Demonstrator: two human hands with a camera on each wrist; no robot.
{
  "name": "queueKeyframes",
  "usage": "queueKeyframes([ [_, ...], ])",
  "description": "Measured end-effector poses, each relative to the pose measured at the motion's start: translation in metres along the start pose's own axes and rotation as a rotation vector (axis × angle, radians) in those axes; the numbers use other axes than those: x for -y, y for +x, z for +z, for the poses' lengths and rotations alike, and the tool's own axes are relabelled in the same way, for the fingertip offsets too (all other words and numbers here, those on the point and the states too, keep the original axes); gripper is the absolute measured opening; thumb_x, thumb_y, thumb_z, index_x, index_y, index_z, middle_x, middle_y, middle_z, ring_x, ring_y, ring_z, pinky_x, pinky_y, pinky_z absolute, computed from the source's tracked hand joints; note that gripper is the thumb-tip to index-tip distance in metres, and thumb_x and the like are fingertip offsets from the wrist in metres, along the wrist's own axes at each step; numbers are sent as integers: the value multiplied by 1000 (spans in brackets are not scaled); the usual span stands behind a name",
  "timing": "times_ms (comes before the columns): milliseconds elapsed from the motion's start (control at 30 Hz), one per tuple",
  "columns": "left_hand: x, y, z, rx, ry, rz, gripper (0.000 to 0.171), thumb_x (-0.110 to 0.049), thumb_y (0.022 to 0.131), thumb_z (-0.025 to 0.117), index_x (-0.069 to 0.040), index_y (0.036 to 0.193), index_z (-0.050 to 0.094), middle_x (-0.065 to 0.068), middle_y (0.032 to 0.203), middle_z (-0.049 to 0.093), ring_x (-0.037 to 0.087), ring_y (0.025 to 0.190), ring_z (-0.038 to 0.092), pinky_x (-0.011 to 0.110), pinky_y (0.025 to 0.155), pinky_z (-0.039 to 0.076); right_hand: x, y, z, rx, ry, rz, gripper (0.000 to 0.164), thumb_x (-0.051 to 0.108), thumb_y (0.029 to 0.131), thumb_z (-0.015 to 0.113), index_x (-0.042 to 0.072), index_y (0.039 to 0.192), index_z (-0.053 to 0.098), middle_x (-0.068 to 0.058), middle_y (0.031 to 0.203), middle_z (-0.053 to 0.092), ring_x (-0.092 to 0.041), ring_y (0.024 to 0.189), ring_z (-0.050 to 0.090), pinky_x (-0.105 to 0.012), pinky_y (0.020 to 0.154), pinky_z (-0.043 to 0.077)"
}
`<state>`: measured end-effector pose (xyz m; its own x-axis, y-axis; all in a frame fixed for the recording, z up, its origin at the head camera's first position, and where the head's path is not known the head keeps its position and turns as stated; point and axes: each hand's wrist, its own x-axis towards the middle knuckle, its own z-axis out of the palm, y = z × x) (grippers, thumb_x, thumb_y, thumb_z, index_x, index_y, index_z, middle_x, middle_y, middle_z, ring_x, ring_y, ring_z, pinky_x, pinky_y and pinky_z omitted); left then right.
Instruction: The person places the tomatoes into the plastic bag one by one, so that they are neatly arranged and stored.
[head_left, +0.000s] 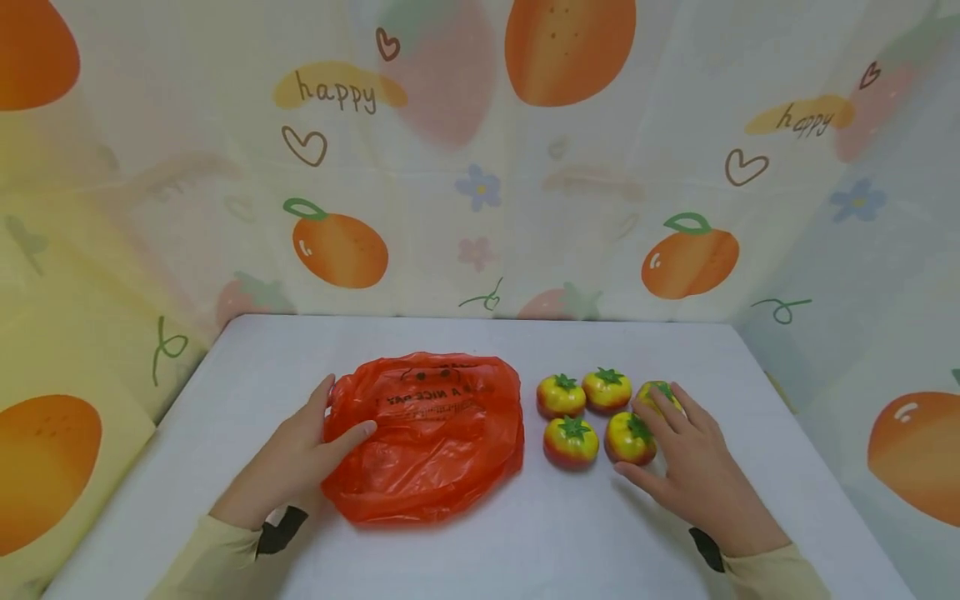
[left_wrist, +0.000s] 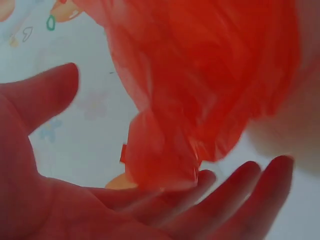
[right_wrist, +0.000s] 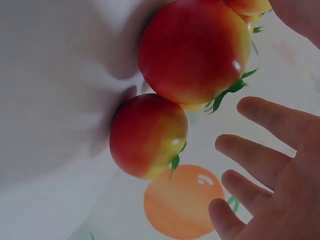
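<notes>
A red plastic bag with dark printing lies on the table, left of centre. At its left side is my left hand, the thumb spread over the bag's edge; in the left wrist view the fingers are extended and touch a hanging fold of the bag. Several red-and-yellow tomatoes with green leafy tops sit right of the bag, among them a front one and a right-hand front one. Over the rightmost tomato spreads my right hand; the right wrist view shows its fingers apart, holding nothing.
The white table reaches back to a fabric backdrop printed with fruit, flowers and hearts. Two more tomatoes stand in the back row, close to the bag's right side. Dark bands show at both wrists.
</notes>
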<state>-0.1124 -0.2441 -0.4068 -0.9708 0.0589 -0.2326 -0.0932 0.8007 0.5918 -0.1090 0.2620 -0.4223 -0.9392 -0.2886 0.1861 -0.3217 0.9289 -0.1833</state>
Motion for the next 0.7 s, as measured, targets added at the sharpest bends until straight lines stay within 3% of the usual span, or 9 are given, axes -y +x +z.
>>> queueKeyframes([
  [200, 0, 7, -1, 39, -43, -43, 116, -69, 102, 58, 2, 171, 0, 33, 172, 32, 55, 150, 44, 71, 108, 54, 3, 6, 3, 43, -5, 36, 87, 54, 85, 89, 9, 153, 59, -27, 165, 46, -55, 158, 24, -81, 122, 26],
  [367, 2, 10, 0, 29, -76, -40, 101, -58, 106, 60, 1, 171, 10, 31, 167, 41, 50, 142, 54, 65, 104, 59, 1, 8, 5, 49, 0, 40, 85, 52, 86, 88, 7, 152, 60, -28, 166, 43, -56, 158, 21, -80, 120, 27],
  [700, 3, 12, 0, 1, -63, -52, 85, -46, 109, 58, 4, 168, 23, 33, 162, 47, 53, 141, 55, 66, 106, 57, 5, 14, 8, 79, -11, 55, 77, 51, 86, 88, 7, 145, 66, -29, 166, 42, -56, 159, 20, -79, 121, 25],
])
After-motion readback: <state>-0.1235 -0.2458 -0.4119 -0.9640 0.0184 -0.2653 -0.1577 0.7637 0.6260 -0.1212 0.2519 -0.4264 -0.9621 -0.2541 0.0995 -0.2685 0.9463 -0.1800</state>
